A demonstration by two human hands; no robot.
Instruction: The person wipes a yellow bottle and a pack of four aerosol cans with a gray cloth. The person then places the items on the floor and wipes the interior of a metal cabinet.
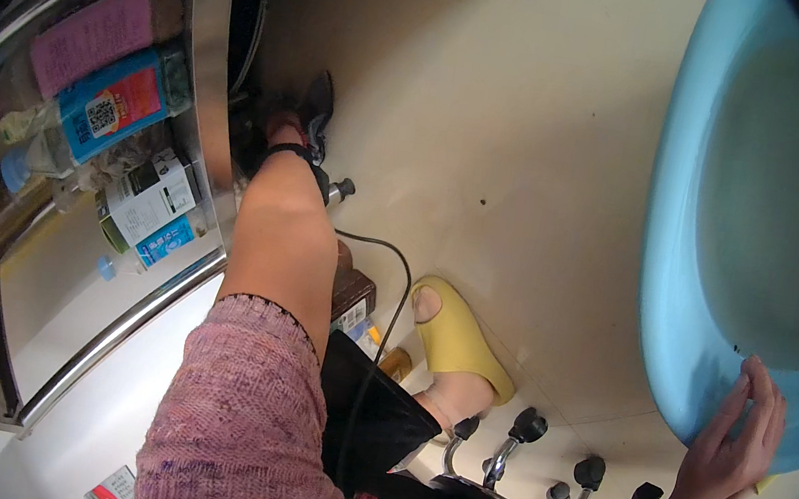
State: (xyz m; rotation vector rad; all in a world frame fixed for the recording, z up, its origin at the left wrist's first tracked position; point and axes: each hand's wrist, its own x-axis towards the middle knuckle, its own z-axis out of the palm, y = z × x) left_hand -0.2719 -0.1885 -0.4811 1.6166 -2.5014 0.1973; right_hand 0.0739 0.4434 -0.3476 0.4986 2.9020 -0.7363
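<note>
My left arm in a pink knit sleeve reaches forward beside the metal rack. A black strap circles its wrist, and my left hand is in deep shadow. Against that hand is a dark shoe-like thing; whether I grip it I cannot tell. At the right, my right hand hangs over the near rim of a light blue plastic basin. Its fingers are loosely bent, the thumb a little apart, and I see nothing held. Cloudy water fills the basin. Small dark specks lie near the fingertips.
The metal rack at left holds a blue packet, a pink packet and a white box. A black cable loops from my left wrist. Nearby are a yellow slipper on a foot and a chair caster.
</note>
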